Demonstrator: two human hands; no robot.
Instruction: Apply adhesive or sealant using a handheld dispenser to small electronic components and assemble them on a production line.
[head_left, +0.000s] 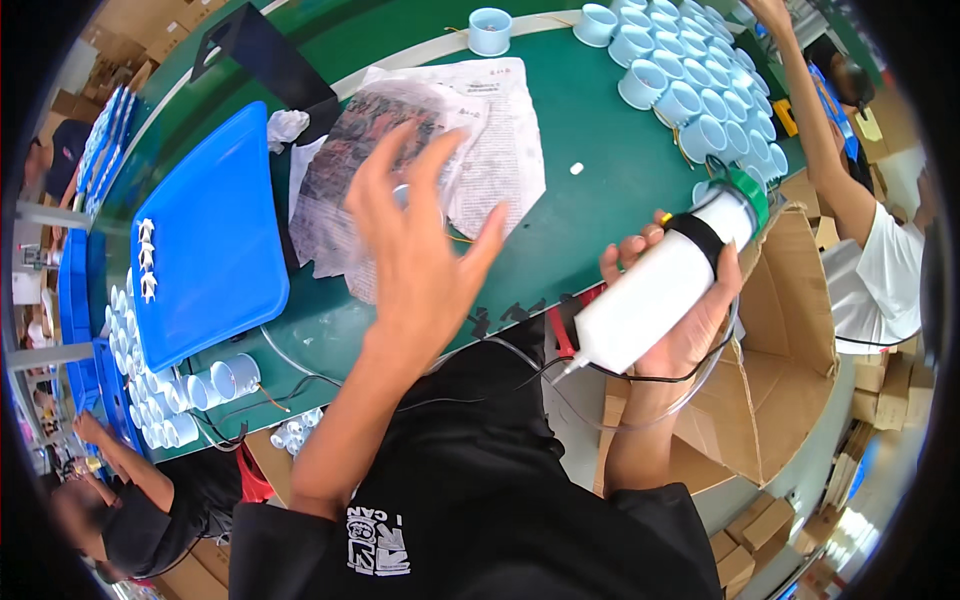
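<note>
My right hand (690,335) is wrapped round a white dispensing syringe (640,300) with a black band, a green cap and a thin nozzle that points down to the left. A black cable and a clear tube (660,425) loop about that wrist. My left hand (415,250) hovers above printed newspaper sheets (505,150), its fingers spread and slightly blurred. Behind its fingers shows a small bit of a light blue cup (402,195), mostly hidden, with a short orange wire beside it. I cannot tell whether the hand touches this cup.
Many light blue cups (680,103) crowd the far right of the green table (590,210); one cup (490,33) stands apart. Left are a blue tray (215,240) with small white parts, a black stand (270,65) and more cups (235,375). An open cardboard box (785,350) adjoins the right edge. Co-workers are on both sides.
</note>
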